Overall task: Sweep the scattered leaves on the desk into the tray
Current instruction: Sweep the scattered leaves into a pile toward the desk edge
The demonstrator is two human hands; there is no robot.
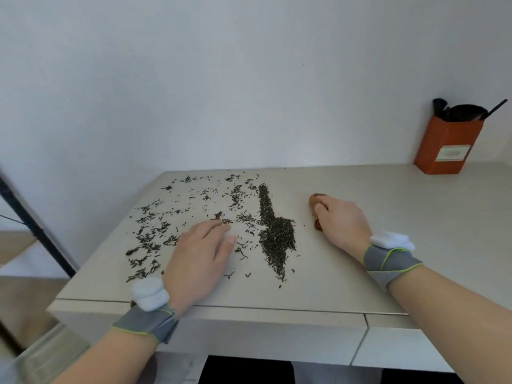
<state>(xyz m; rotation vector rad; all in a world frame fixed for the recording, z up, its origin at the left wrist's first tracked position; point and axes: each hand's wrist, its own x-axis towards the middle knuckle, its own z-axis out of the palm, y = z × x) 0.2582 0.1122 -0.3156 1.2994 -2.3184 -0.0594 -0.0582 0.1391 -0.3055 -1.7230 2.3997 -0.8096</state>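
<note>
Dark dry leaves (155, 234) lie scattered over the left half of the pale desk (401, 212). Right of them, more leaves are gathered into a long dense pile (277, 239) that runs from the back toward the front. My left hand (199, 259) lies flat on the desk with straight fingers, its fingertips among loose leaves just left of the pile. My right hand (343, 223) rests to the right of the pile, and its fingers curl over a small brown wooden tray (314, 202). Most of the tray is hidden under that hand.
An orange box (448, 145) holding black brushes (465, 109) stands at the back right corner by the wall. A black slanted pole (36, 231) stands off the desk's left edge. Drawer fronts (249, 336) run below the front edge.
</note>
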